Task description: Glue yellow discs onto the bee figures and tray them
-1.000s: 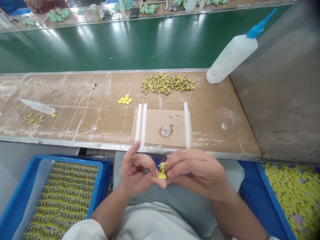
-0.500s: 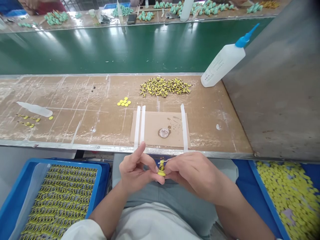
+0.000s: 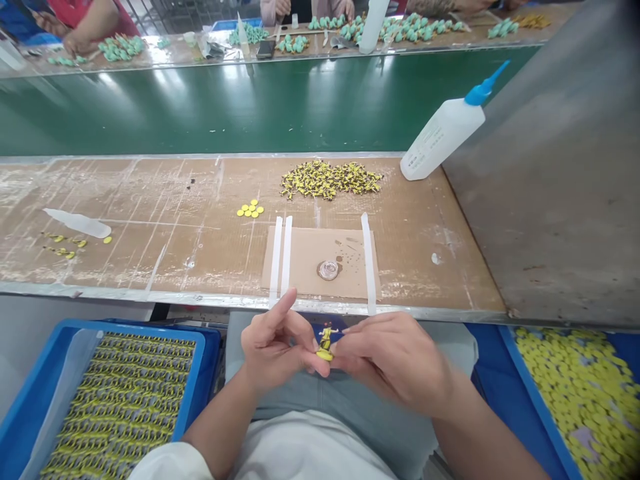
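From the head camera, the small yellow-and-black figure (image 3: 326,339) stands upright on its yellow disc base (image 3: 325,355), held in the air above the person's lap and just beyond the counter's near edge. The left hand (image 3: 275,350) has its index finger raised and spread away, while its thumb and remaining fingers (image 3: 305,345) curl in and pinch the figure low down, at or near the base. The right hand (image 3: 395,363) comes in from the other side with its fingers (image 3: 363,325) pressed together, their tips just beside the figure; whether they touch it is hidden. On the counter (image 3: 150,257) ahead lies a cardboard sheet (image 3: 305,263), taped down with white strips (image 3: 369,263), and on it sits a small round dish (image 3: 329,270) with dark spots around it. Beyond are a heap of loose yellow-and-black figures (image 3: 330,180), a few yellow discs (image 3: 250,209) and a white glue bottle with a blue nozzle (image 3: 443,131). Below, a blue tray (image 3: 150,328) of ranked figures sits left, and a blue tray (image 3: 530,393) of yellow discs sits right. Co-workers' hands (image 3: 276,7) work across the green conveyor belt (image 3: 225,107).
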`<action>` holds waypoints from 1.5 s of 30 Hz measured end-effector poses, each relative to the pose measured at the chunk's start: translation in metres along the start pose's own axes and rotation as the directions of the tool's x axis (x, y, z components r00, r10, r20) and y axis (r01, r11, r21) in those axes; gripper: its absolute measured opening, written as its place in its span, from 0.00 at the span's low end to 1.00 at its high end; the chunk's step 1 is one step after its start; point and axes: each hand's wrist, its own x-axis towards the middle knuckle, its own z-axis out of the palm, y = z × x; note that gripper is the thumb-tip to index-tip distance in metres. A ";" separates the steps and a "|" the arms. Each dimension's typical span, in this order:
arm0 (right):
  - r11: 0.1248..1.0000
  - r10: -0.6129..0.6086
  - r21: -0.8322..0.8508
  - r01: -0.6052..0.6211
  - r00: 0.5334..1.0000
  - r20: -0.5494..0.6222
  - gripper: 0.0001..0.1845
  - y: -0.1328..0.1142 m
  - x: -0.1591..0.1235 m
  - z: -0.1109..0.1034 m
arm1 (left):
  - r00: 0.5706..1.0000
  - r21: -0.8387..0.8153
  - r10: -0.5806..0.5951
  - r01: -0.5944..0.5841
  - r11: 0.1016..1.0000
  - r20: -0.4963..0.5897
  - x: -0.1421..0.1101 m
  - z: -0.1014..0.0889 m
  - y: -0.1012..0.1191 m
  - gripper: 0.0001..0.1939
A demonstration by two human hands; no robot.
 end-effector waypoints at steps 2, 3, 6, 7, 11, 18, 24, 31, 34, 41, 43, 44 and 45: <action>0.991 0.099 0.104 -0.083 0.982 -0.159 0.25 -0.002 -0.004 0.003 | 1.000 -0.017 -0.014 0.014 1.000 -0.012 0.000 0.000 -0.001 0.47; 0.973 0.181 0.182 -0.139 0.954 -0.238 0.31 -0.004 -0.005 0.005 | 1.000 -0.027 -0.024 0.023 0.999 -0.013 0.000 0.000 -0.001 0.47; 0.828 0.425 0.500 -0.253 0.865 -0.266 0.28 -0.006 -0.004 0.009 | 0.999 -0.060 -0.024 0.025 0.998 0.023 0.000 0.001 0.000 0.48; 0.760 0.477 0.585 -0.282 0.854 -0.208 0.24 -0.007 -0.002 0.011 | 0.999 -0.070 -0.016 0.019 0.997 0.045 0.000 0.002 0.000 0.49; 0.527 0.582 0.735 -0.428 0.811 0.055 0.13 -0.007 0.007 0.018 | 0.992 -0.092 -0.024 0.035 0.995 0.124 -0.003 0.001 0.001 0.51; 0.430 0.581 0.779 -0.456 0.801 0.147 0.10 -0.011 0.012 0.022 | 0.982 -0.100 -0.048 0.067 0.993 0.183 -0.006 -0.003 0.008 0.51; 0.451 0.568 0.767 -0.457 0.809 0.148 0.11 -0.010 0.011 0.023 | 0.985 -0.113 -0.031 0.051 0.992 0.172 -0.004 -0.001 0.006 0.48; 0.392 0.619 0.813 -0.430 0.777 0.112 0.11 -0.009 0.005 0.029 | 0.999 -0.038 0.010 -0.011 0.999 -0.038 -0.003 0.000 0.002 0.50; 0.417 0.637 0.824 -0.384 0.770 0.036 0.10 -0.007 0.007 0.032 | 0.995 0.011 -0.006 0.007 1.000 -0.103 -0.009 0.004 0.004 0.45; 0.539 0.668 0.805 -0.247 0.708 -0.230 0.05 -0.003 0.015 0.037 | 0.940 0.076 -0.129 0.161 0.984 -0.317 -0.020 0.019 0.005 0.33; 0.561 0.670 0.795 -0.232 0.691 -0.271 0.04 -0.002 0.016 0.039 | 0.928 0.082 -0.144 0.183 0.980 -0.344 -0.019 0.021 0.005 0.31; 0.565 0.673 0.793 -0.228 0.682 -0.284 0.04 -0.002 0.016 0.040 | 0.923 0.089 -0.153 0.196 0.977 -0.354 -0.019 0.022 0.005 0.30; 0.567 0.678 0.793 -0.224 0.673 -0.296 0.03 -0.002 0.016 0.041 | 0.919 0.096 -0.161 0.208 0.973 -0.359 -0.019 0.022 0.005 0.28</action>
